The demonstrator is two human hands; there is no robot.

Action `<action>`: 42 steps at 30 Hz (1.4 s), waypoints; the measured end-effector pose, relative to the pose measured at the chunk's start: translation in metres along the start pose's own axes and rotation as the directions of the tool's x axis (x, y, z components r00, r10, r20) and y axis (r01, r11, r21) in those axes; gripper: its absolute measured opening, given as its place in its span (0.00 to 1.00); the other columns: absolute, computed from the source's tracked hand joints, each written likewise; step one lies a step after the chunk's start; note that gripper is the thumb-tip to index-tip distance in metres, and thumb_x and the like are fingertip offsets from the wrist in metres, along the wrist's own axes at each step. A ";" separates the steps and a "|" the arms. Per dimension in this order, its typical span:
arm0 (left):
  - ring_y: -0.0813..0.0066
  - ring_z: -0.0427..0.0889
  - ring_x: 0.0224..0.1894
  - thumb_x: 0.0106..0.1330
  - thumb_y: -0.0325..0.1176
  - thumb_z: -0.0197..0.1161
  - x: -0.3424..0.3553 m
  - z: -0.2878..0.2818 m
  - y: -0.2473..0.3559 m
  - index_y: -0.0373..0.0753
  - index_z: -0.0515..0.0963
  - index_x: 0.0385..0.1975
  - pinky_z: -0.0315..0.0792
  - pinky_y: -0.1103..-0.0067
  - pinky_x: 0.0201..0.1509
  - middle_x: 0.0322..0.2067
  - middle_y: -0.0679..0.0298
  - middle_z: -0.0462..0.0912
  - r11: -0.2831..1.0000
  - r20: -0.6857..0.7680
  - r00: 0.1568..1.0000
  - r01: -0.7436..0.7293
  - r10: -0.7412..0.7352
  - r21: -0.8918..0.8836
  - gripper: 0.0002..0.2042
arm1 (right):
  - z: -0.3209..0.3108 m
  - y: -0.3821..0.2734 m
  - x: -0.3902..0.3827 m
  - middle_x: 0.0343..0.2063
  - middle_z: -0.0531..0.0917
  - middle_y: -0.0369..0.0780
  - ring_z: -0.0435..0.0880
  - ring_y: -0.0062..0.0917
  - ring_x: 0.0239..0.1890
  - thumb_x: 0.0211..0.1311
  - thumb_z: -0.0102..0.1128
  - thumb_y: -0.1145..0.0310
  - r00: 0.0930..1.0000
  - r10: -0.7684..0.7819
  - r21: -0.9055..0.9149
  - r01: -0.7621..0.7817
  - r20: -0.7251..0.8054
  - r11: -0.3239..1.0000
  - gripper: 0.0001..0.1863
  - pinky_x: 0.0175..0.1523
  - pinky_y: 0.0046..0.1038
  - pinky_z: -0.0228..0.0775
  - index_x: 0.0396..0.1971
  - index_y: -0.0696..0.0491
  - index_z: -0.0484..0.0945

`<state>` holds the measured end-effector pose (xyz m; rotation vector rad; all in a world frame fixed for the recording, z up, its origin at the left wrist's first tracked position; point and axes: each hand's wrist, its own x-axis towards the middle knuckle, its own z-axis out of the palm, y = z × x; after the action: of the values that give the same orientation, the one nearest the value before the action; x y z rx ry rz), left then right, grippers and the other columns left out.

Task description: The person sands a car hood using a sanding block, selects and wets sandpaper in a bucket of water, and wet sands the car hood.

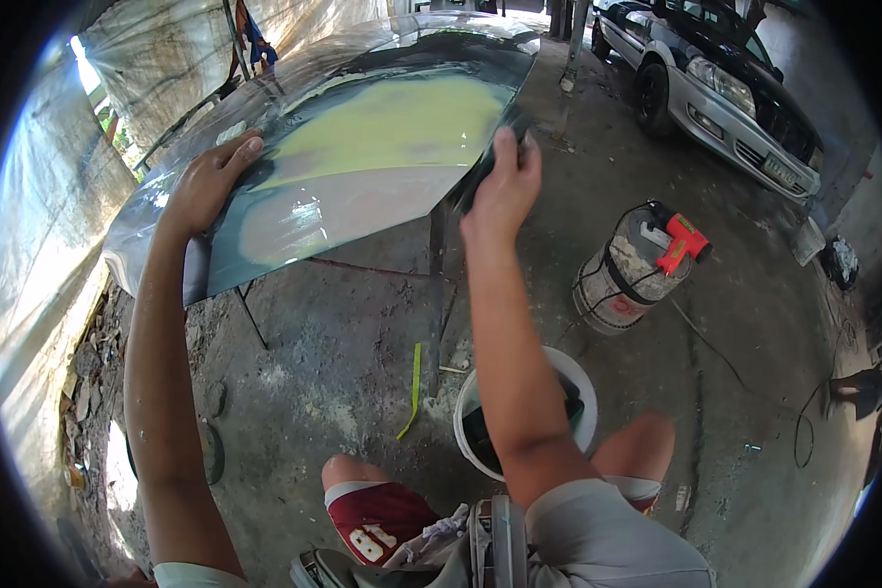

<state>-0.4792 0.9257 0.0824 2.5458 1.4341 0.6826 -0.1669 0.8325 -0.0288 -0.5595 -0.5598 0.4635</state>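
Observation:
A large car body panel (358, 201), apparently a hood, is raised off the floor in front of me. A yellow-green filler patch (392, 122) and a pinkish-grey patch (338, 218) cover its near part, which shines as if wet. My left hand (216, 176) lies on the panel's left side, fingers stretched forward. Just beyond them is a small pale block (230, 132). At the panel's right edge, my right hand (505, 186) is closed, thumb up, against a dark strip (475, 181). Whether that strip is a separate piece or the panel's edge, I cannot tell.
A white bucket (467, 431) with something dark inside stands between my knees. Right of it, a red heat gun (684, 243) rests on a dirty pail (612, 289). A yellow-green strip (416, 392) lies on the floor. A silver car (725, 108) is parked at far right; a tarp (49, 216) hangs left.

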 end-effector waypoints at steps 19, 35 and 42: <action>0.48 0.75 0.66 0.74 0.63 0.47 -0.008 -0.003 0.002 0.40 0.76 0.65 0.63 0.66 0.71 0.63 0.48 0.77 0.999 -0.031 0.999 0.028 -0.027 0.037 0.34 | 0.010 0.023 -0.066 0.45 0.84 0.42 0.80 0.24 0.46 0.69 0.64 0.65 0.978 -0.190 -0.110 0.180 -0.083 0.977 0.20 0.56 0.28 0.70 0.54 0.62 0.75; 0.50 0.75 0.66 0.74 0.62 0.48 -0.009 -0.004 0.007 0.40 0.75 0.65 0.63 0.67 0.71 0.63 0.48 0.77 1.000 -0.023 1.000 0.020 -0.019 0.023 0.33 | -0.021 0.018 0.033 0.45 0.83 0.42 0.81 0.26 0.47 0.64 0.67 0.67 0.961 -0.237 -0.328 0.273 0.144 0.904 0.19 0.56 0.29 0.71 0.51 0.62 0.80; 0.49 0.77 0.64 0.74 0.62 0.48 -0.003 0.002 0.014 0.40 0.77 0.64 0.65 0.66 0.69 0.60 0.47 0.80 1.000 -0.054 0.998 0.014 -0.012 0.028 0.33 | -0.030 0.026 0.111 0.44 0.85 0.39 0.80 0.20 0.43 0.64 0.67 0.69 0.999 -0.028 -0.084 0.031 0.036 0.996 0.18 0.51 0.25 0.72 0.51 0.61 0.80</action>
<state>-0.4691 0.9162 0.0844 2.5561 1.4861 0.7395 -0.0716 0.9016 -0.0250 -0.6241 -0.6225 0.4233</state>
